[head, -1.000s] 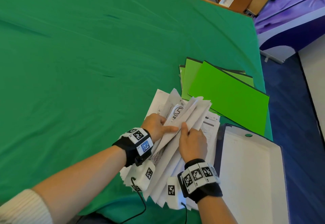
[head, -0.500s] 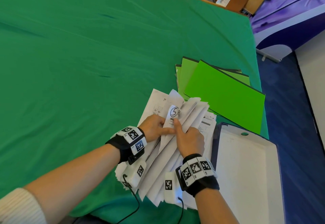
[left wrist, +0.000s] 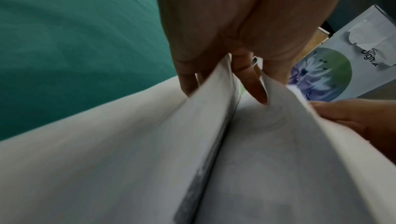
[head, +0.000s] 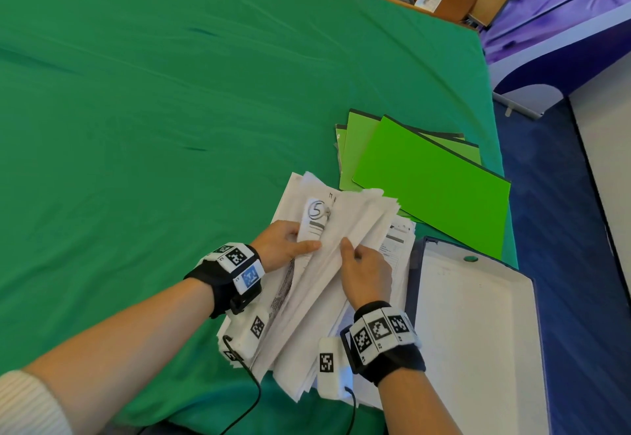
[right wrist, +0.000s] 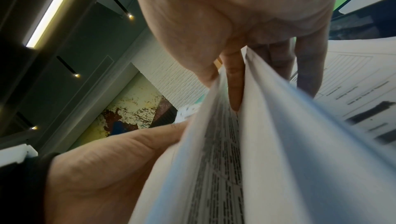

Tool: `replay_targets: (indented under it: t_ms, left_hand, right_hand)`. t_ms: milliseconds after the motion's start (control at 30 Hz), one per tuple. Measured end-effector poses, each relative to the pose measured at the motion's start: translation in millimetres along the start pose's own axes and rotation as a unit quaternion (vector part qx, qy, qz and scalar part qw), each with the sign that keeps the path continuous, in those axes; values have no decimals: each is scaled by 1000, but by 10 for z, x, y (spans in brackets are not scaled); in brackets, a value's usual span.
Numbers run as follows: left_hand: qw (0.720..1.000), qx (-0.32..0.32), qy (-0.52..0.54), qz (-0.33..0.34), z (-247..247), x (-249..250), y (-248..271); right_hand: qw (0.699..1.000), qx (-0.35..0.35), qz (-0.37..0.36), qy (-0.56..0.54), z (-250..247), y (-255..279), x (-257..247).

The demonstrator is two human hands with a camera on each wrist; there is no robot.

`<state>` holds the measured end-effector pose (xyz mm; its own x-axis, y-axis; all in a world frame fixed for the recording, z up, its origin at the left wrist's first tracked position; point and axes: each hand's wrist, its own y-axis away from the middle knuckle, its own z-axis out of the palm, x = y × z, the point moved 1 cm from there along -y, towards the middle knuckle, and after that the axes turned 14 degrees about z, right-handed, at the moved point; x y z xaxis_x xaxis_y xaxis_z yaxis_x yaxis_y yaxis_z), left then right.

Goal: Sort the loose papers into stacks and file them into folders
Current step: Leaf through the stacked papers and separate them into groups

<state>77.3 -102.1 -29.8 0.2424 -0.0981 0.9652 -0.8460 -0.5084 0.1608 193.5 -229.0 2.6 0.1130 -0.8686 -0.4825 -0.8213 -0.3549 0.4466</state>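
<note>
A thick fan of loose white papers lies near the front right of the green table. My left hand pinches a group of sheets from the left, one sheet marked with a circled 5. My right hand grips other sheets from the right, thumb on top. In the left wrist view my fingers reach between the papers. The right wrist view shows my fingers wedged between printed papers. Bright green folders lie overlapped just beyond the papers.
An open dark blue box file with a white inside sits at the right, by the table's edge. Green cloth covers the wide table to the left and behind. Blue floor and furniture lie past the right edge.
Both hands keep leafing through the fanned papers. The sheet marked 5 has come into full view on the left side, and the left thumb now lies across the stack.
</note>
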Motion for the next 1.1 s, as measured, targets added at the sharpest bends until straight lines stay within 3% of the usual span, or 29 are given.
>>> replay_targets:
  t_ms: [300,467,567,667,767,933,1100]
  left_hand:
    - [997,42,-62,-20,19,-55,15]
    - [952,112,-285,-4,-56,2,-4]
    - [938,100,-332,13,-113,142,-156]
    - [929,31,-364,55,-234,361,-518]
    - [886,-30,-455,79,-383,620,-857]
    - [788,-161,-590,74,-400,847,-1033]
    - [679,-210,-679,184,-374,825,-1000]
  right_hand:
    - [999,14,-14,37,19,25,2]
    - [999,31,9,39,29,18,12]
    - [999,33,11,29,46,7,47]
    - [999,29,15,11,61,5,68]
    - [1000,18,20,3,47,21,93]
    - [1000,4,2,22,-37,32,103]
    - [999,16,-16,32,-36,1,108]
